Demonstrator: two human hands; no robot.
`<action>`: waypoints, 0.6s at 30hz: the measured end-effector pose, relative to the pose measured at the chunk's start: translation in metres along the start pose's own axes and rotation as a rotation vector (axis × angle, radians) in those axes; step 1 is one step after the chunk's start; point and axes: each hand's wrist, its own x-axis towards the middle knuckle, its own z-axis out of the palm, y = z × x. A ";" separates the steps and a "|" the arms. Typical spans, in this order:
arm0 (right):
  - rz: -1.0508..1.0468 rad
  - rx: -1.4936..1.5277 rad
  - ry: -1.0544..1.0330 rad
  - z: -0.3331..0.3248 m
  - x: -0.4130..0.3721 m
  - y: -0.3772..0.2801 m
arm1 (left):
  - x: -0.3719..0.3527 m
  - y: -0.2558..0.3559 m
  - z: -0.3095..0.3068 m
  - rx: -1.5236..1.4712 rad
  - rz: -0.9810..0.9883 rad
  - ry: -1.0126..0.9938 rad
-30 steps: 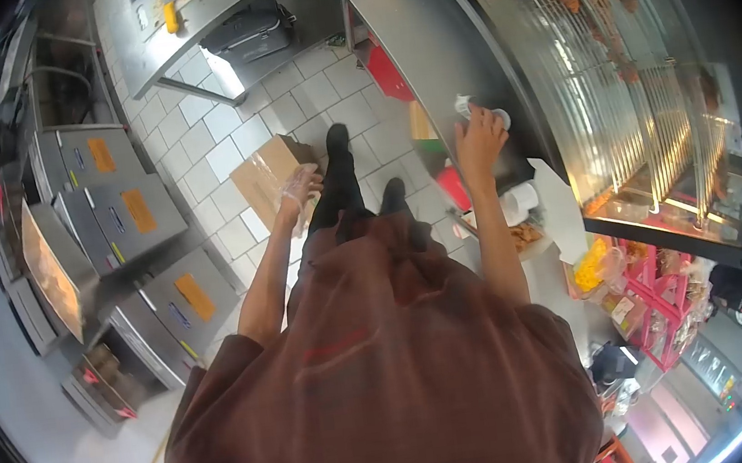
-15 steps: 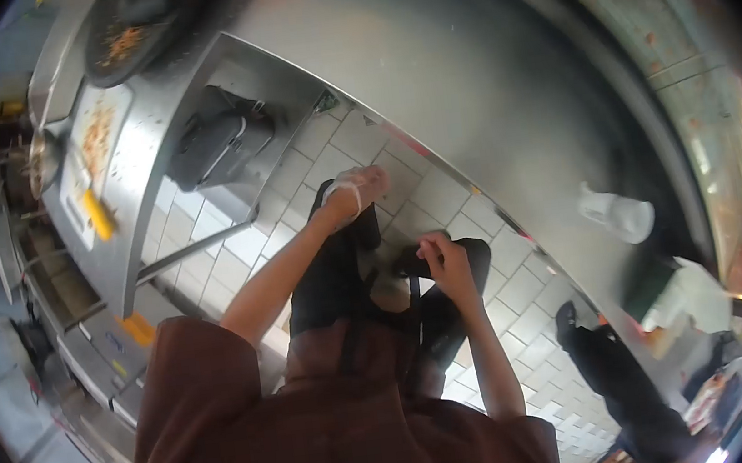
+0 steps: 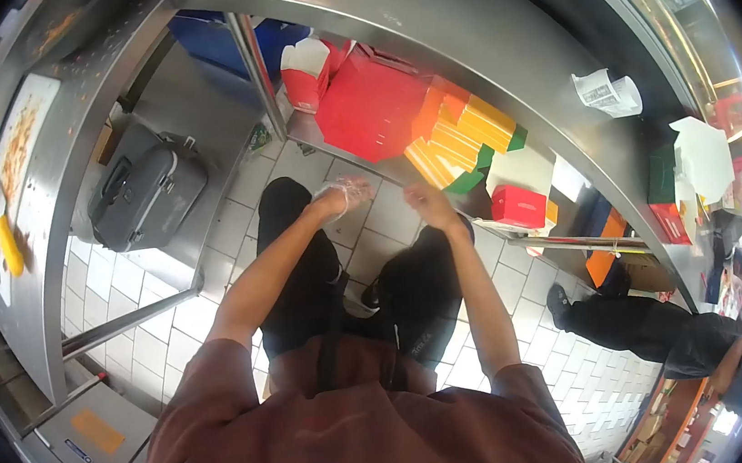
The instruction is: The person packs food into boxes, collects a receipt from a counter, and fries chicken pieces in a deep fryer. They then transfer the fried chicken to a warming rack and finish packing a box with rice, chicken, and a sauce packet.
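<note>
Bench (image 3: 477,36) overhangs red cartons (image 3: 366,108) and yellow cartons (image 3: 453,144); grey case (image 3: 151,192) off left. My left hand (image 3: 344,198): fingers extended; right hand (image 3: 430,205): fingers blurred, can't tell.

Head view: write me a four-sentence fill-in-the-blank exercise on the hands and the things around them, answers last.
The left hand, unlike the right hand, is ____ (gloved or bare).
Of the two, the ____ one is closer to the yellow cartons.
The knife handle at the white cutting board is ____.
The hard case under the metal counter is ____.

Missing words: gloved; right; yellow; grey.
</note>
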 end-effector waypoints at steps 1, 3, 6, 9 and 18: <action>0.034 0.040 0.053 -0.003 -0.001 0.000 | -0.006 -0.008 0.007 -0.115 0.118 0.042; 0.062 0.010 0.136 -0.007 -0.011 -0.021 | -0.016 -0.011 0.018 -0.152 0.033 0.048; 0.113 0.137 0.226 0.008 -0.024 -0.040 | -0.018 -0.010 0.027 -0.179 0.022 0.051; 0.154 0.163 0.117 0.032 -0.024 -0.005 | -0.022 0.037 0.006 -0.002 0.073 0.067; 0.431 0.768 0.061 0.101 0.088 0.058 | 0.046 0.014 -0.029 0.524 0.049 0.035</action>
